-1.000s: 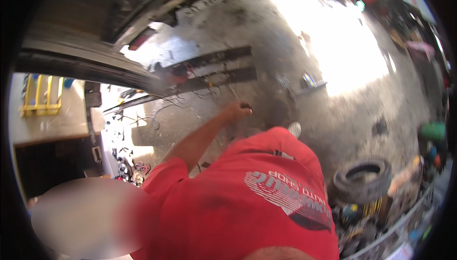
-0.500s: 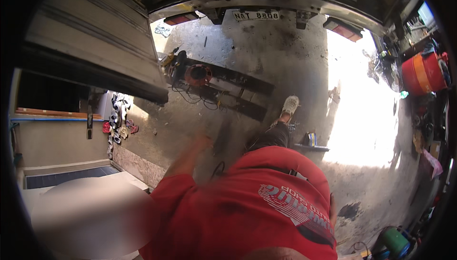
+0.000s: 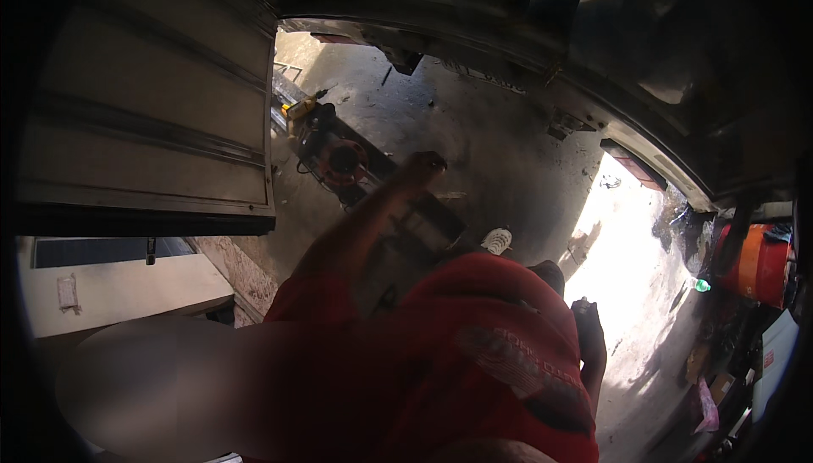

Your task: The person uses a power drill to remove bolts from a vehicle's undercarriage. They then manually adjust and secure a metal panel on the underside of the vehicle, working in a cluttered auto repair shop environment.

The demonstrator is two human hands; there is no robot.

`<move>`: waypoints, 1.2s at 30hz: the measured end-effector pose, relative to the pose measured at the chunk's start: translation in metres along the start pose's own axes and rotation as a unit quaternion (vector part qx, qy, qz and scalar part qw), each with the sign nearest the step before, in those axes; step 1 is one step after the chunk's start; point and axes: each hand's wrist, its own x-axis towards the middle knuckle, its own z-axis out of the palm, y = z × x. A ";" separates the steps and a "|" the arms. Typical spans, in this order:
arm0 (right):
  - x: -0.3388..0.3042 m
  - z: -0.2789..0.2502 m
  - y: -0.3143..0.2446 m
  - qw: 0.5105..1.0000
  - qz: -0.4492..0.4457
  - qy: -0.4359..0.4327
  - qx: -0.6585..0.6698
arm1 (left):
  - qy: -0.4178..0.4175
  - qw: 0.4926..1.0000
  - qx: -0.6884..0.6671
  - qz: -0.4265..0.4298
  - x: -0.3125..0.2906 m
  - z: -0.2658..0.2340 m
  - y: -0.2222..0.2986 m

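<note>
My left arm reaches forward over the floor, and my left hand (image 3: 426,166) is closed, its fingers curled in shadow. Whether it holds anything is hidden. It hangs beyond the dark planks (image 3: 436,219) and to the right of a red ring-shaped thing with a dark middle (image 3: 342,162). At my right side my right hand (image 3: 585,310) is low and dark against the bright floor. Its fingers look drawn together, and anything in them is too small to name. A yellow power drill (image 3: 300,109) lies at the far end of the planks.
The rear bumper (image 3: 656,154) of a vehicle spans the far side above the floor. To the left stands a large metal door panel (image 3: 152,116). On the right are a red drum with an orange band (image 3: 750,265), a green bottle (image 3: 701,285) and a pink plastic bag (image 3: 706,405).
My left hand has moved forward and right, from low over the floor to beyond the planks. My right hand has come into view. The view has turned and moved nearer the vehicle.
</note>
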 end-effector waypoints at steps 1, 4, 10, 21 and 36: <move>0.013 0.014 -0.023 1.000 -0.004 -0.022 -0.009 | -0.004 1.000 0.031 0.005 0.007 -0.004 0.001; 0.048 0.056 -0.094 0.995 -0.025 -0.089 -0.026 | -0.104 0.958 0.266 0.037 0.024 0.007 -0.045; 0.085 0.170 -0.213 0.949 0.026 -0.290 -0.118 | 0.036 0.928 0.071 -0.363 -0.176 0.109 -0.162; 0.053 0.347 -0.322 0.808 -0.011 -0.416 -0.418 | 0.097 0.848 -0.193 -0.483 -0.143 0.169 0.035; 0.161 0.747 -0.321 0.524 -0.333 -0.269 -0.737 | 0.156 0.847 -0.269 -0.432 0.076 -0.044 -0.112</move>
